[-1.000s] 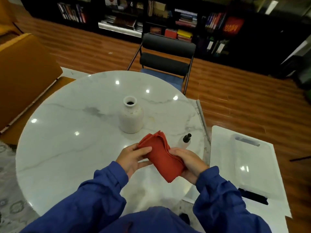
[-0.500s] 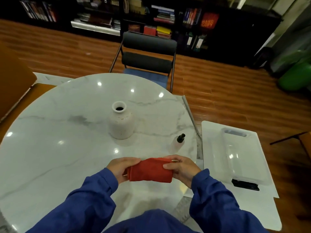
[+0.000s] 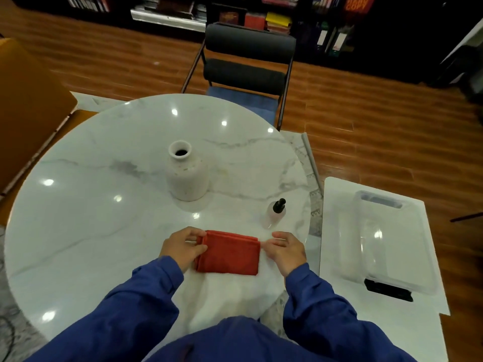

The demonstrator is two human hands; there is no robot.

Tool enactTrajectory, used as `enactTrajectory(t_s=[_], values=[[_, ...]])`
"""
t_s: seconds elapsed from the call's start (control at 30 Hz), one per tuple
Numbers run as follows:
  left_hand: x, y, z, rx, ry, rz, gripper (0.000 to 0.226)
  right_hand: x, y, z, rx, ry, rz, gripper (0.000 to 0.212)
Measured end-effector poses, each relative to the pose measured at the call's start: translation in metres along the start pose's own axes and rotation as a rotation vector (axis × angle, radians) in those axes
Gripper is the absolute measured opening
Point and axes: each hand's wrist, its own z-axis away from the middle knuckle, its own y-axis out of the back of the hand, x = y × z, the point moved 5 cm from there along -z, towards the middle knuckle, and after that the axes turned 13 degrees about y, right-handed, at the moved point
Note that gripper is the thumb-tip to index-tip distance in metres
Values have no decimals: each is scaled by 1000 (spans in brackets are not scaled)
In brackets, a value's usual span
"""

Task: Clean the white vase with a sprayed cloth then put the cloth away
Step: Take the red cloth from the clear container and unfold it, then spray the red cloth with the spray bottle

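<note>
Clear plastic bin [image 3: 386, 244]: contents indiscernible. White ceramic vase [image 3: 188, 176] on marble desk [image 3: 91, 205]: interior dark. Folded red cloth [image 3: 230, 254]: left hand [image 3: 180, 248] grip pinches edge; right hand [image 3: 286, 248] relaxed, fingertips touching.

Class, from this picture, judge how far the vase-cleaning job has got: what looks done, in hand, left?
Done: the red cloth lies folded flat on the table; whether the white vase has been wiped cannot be told. In hand: the left hand pinches the cloth's left edge, the right hand open at its right edge. Left: the cloth is not yet put away; the spray bottle stands nearby, untouched.
</note>
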Motion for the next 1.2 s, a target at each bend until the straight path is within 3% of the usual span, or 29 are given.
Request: enactTrajectory(t_s=[0.13,0.23,0.47,0.6,0.73,0.83,0.97,1.2], values=[[13,3,2,95,-95,-47,22,-27,23,-6,137,199,21,61],[28,-1,5,112,-158,-57,23,-49,19,-15,49,357,63,80],[50,-11,22,42,-194,35,25,-71,8,-21,-26,437,55,52],[63,-20,37,-76,-233,69,40,-100,8,-6,-97,485,-81,63],[79,-29,51,-309,-245,187,62,-131,2,15,-146,547,-167,81],[82,-21,58,-418,-223,266,64,-144,-12,34,-162,555,-192,80],[76,7,67,-430,-297,235,49,-155,-38,60,-133,553,-222,71],[56,47,55,-483,-321,144,49,-154,-82,90,83,573,-197,77]])
